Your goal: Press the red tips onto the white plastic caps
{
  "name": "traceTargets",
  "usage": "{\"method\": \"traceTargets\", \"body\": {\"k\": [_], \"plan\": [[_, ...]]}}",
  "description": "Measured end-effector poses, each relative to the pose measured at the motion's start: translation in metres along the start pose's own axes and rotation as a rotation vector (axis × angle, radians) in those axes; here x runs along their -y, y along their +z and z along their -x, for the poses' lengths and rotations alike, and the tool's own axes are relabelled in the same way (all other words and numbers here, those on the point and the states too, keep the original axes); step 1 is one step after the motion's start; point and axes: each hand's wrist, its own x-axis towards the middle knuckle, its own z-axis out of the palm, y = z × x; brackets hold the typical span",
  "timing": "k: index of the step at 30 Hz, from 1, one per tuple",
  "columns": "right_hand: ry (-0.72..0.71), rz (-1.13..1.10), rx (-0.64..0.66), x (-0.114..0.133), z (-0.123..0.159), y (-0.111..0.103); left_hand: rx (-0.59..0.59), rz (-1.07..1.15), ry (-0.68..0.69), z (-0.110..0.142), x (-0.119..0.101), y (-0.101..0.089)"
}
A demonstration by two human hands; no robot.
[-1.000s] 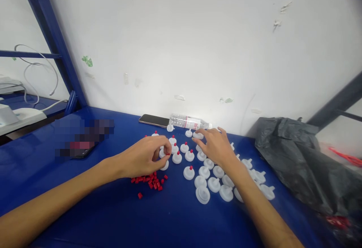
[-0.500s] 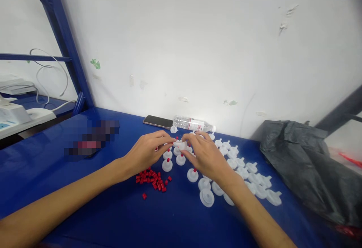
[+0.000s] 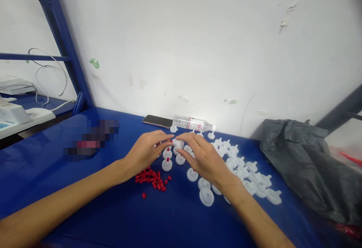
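Here at the middle of the table (image 3: 107,202), your right hand (image 3: 208,159) has thumb and fingers clamped on a white disc (image 3: 178,144), up above the capped discs (image 3: 167,165). Your left hand (image 3: 144,150) meets it from the other side, fingertips right at the red cap (image 3: 171,142) on its stem; whether they grip it, I can't tell. Loose caps (image 3: 155,179) lie scattered just below your left hand, bare discs (image 3: 254,178) spread beyond your right, and the bottle (image 3: 190,123) lies behind.

Behind the lids (image 3: 231,163), a bottle (image 3: 188,122) lies right of the phone (image 3: 157,121).
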Motion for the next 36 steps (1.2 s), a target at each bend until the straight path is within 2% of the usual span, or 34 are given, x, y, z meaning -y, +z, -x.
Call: {"method": "traceTargets", "body": {"k": [6,13,20,24,29,32,36], "plan": [[0.018,-0.056,-0.051,0.0,0.004,0.001,0.061,-0.024,0.047,0.003,0.0,-0.001],[-0.084,0.019,-0.136,0.002,0.003,0.002,0.041,0.003,0.067,0.004,-0.016,-0.008],[-0.162,0.042,-0.199,0.008,0.003,0.003,0.098,0.119,-0.08,0.005,-0.018,-0.009],[-0.171,0.06,-0.192,0.009,0.003,0.0,0.134,0.197,-0.147,0.004,-0.023,-0.013],[-0.218,0.119,-0.173,0.009,0.004,0.001,0.137,0.146,-0.09,0.002,-0.028,-0.018],[-0.205,0.125,-0.141,0.007,0.003,0.002,0.144,0.174,-0.119,-0.001,-0.028,-0.017],[-0.148,0.14,-0.11,0.001,-0.001,-0.002,0.072,0.262,-0.219,-0.008,-0.022,-0.019]]}}
